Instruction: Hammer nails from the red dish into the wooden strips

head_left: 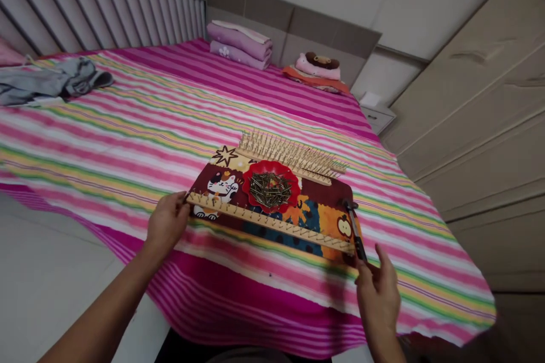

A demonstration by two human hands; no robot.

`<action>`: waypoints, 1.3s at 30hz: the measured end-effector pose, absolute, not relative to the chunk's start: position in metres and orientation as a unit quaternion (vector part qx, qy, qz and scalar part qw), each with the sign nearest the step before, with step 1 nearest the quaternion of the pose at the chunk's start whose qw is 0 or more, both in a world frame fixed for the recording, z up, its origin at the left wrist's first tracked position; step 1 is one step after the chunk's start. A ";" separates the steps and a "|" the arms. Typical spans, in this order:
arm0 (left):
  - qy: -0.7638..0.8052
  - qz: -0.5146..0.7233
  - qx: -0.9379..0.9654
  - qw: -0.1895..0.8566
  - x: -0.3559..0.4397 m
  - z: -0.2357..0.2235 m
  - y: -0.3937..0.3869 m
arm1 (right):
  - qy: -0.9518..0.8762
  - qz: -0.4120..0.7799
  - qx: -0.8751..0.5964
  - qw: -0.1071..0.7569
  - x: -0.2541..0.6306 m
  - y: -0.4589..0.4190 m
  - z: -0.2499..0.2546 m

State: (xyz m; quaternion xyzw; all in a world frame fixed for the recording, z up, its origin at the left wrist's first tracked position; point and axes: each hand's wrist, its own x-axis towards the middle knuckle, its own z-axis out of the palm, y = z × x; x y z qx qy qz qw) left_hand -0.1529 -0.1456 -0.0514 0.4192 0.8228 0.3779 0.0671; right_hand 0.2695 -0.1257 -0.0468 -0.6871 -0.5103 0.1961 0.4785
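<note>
My left hand (pixel 167 218) is closed, its fingertips pinching the left end of a narrow wooden strip (pixel 272 222) with a row of nails standing in it. Near the strip's right end, my right hand (pixel 378 295) has thumb and forefinger apart, close to the handle end of a black-handled hammer (pixel 357 232). The strip lies along the front of a patterned mat (pixel 230 181) with a cat and an apple printed on it. Behind it, a red scalloped bowl (pixel 249 195) holds a heap of loose nails (pixel 272 188).
More wooden strips (pixel 293 153) bristling with upright nails lie at the mat's back edge. Beneath is a bed with a striped sheet (pixel 149 136). Grey clothing (pixel 55 82) lies at left; folded lilac bedding (pixel 240 45) and a pink pile (pixel 317 71) rest by the headboard.
</note>
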 end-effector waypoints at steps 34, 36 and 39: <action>0.777 0.431 0.448 0.104 -0.151 -0.087 -0.126 | -0.930 0.076 -0.322 0.157 -0.004 -0.070 -0.020; 0.774 0.416 0.465 0.106 -0.153 -0.088 -0.125 | -0.931 0.077 -0.324 0.152 -0.005 -0.070 -0.020; 0.770 0.408 0.477 0.113 -0.156 -0.090 -0.124 | -0.932 0.075 -0.319 0.153 -0.009 -0.071 -0.022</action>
